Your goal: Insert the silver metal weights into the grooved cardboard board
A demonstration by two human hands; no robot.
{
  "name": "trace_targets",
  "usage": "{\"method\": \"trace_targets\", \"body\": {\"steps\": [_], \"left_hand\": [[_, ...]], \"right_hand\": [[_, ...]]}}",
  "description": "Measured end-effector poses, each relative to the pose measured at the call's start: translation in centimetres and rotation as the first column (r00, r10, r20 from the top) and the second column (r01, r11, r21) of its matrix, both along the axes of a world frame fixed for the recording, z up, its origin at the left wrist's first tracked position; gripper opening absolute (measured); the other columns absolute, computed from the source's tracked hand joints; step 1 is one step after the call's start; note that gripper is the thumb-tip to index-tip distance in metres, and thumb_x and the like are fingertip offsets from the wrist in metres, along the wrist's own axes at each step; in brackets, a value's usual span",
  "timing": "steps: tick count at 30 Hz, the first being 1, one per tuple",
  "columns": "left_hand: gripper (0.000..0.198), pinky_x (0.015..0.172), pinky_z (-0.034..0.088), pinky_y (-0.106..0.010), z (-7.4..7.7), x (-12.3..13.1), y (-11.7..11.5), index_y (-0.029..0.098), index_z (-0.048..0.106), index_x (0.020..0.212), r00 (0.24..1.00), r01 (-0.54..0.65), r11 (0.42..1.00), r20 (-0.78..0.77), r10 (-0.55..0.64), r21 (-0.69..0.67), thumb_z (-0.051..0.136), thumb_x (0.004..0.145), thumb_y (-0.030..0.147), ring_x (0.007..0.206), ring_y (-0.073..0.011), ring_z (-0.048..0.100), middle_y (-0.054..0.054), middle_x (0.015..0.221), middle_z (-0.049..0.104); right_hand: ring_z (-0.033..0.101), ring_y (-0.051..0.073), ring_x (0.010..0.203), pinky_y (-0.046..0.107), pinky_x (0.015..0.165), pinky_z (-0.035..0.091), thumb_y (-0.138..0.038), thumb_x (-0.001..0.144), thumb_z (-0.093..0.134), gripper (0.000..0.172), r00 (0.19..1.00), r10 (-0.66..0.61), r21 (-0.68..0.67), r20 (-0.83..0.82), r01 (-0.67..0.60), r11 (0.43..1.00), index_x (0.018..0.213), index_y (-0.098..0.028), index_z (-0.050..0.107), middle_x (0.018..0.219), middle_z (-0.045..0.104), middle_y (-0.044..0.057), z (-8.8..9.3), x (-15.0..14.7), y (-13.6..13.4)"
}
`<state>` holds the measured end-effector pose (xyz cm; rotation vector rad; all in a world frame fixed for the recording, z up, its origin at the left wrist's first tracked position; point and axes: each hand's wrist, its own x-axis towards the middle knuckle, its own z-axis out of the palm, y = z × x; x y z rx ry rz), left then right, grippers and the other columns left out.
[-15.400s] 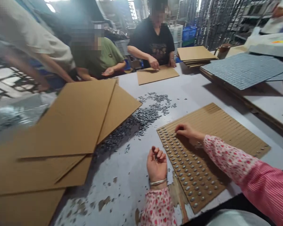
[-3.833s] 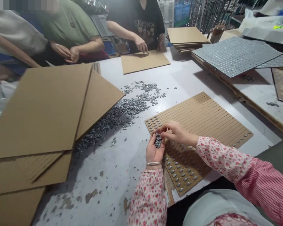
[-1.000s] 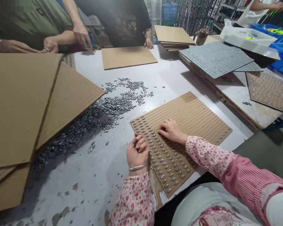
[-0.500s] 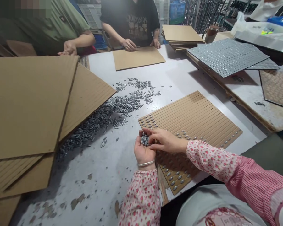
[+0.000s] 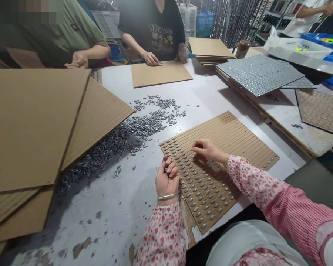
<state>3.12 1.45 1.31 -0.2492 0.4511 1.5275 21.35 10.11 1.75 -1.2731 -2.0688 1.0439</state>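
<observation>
My left hand (image 5: 165, 183) is palm up beside the left edge of a grooved brown board (image 5: 227, 129). Its fingers curl over a clutch of small grey oval pieces (image 5: 167, 169), only partly visible. Over the board, my right hand (image 5: 208, 150) has thumb and fingers pinched together; what they hold, if anything, is too small to make out. Grey oval pieces (image 5: 202, 181) sit in rows along the board's grooves on the near and left side. The grooves on the far side show bare.
A heap of loose grey pieces (image 5: 105, 147) spreads across the white table (image 5: 108, 207). Stacked boards (image 5: 30, 125) overhang it at left. Two people work opposite, one with a hand (image 5: 150, 58) on a board (image 5: 162, 75). Filled grey boards (image 5: 261, 72) lie at right.
My right hand has left my left palm and moved right, over the board. The fingers of my left hand have closed over the pieces. The view has shifted slightly.
</observation>
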Motion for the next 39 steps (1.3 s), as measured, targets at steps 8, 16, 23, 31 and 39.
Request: {"method": "trace_targets", "body": {"steps": [8,16,23,31,39], "left_hand": [[0.026,0.051,0.045,-0.012,-0.2,0.0,0.4,0.010,0.058,0.087,0.998,-0.018,0.995,-0.062,0.012,-0.096,0.033,0.086,0.002,0.062,-0.0043,0.052,-0.004,0.077,0.055],[0.023,0.045,0.039,-0.010,-0.2,0.2,0.2,0.011,0.056,0.078,0.997,-0.001,0.996,-0.071,-0.005,-0.089,0.036,0.086,0.003,0.056,-0.0027,0.047,-0.002,0.073,0.053],[0.022,0.055,0.045,-0.014,-0.3,0.4,0.2,0.012,0.059,0.080,0.995,-0.026,0.994,-0.095,0.016,-0.104,0.039,0.087,0.005,0.068,-0.0057,0.053,-0.004,0.083,0.056],[0.022,0.048,0.041,-0.010,-0.3,0.6,0.4,0.012,0.062,0.087,0.991,-0.044,0.995,-0.129,0.033,-0.086,0.041,0.087,0.006,0.059,-0.0031,0.049,-0.002,0.076,0.053],[0.021,0.044,0.038,-0.009,0.4,0.7,0.3,0.013,0.058,0.085,0.993,-0.015,0.997,-0.117,0.006,-0.074,0.038,0.090,0.010,0.054,-0.0019,0.045,0.000,0.070,0.050]], "right_hand": [[0.050,0.011,0.068,0.022,0.064,0.034,-0.025,0.082,0.058,0.013,0.896,0.183,0.228,0.404,-0.292,0.929,0.077,-0.013,0.064,0.074,0.062,0.004,-0.5,-0.4,0.5],[0.054,0.012,0.073,0.022,0.068,0.037,-0.019,0.081,0.057,0.009,0.910,0.218,0.197,0.352,-0.300,0.933,0.081,-0.014,0.064,0.078,0.064,0.004,-0.8,0.0,1.1],[0.053,0.013,0.076,0.022,0.066,0.035,-0.022,0.083,0.056,0.010,0.861,0.233,0.204,0.452,-0.354,0.912,0.083,-0.015,0.064,0.082,0.063,0.005,-0.6,-0.2,1.2],[0.053,0.013,0.074,0.022,0.066,0.035,-0.022,0.081,0.058,0.009,0.857,0.268,0.164,0.439,-0.370,0.914,0.082,-0.015,0.064,0.080,0.064,0.004,-0.8,-0.6,1.5],[0.053,0.012,0.076,0.022,0.069,0.037,-0.015,0.080,0.058,0.006,0.846,0.380,0.168,0.374,-0.465,0.869,0.081,-0.014,0.063,0.081,0.062,0.003,-0.4,-0.3,1.9]]}}
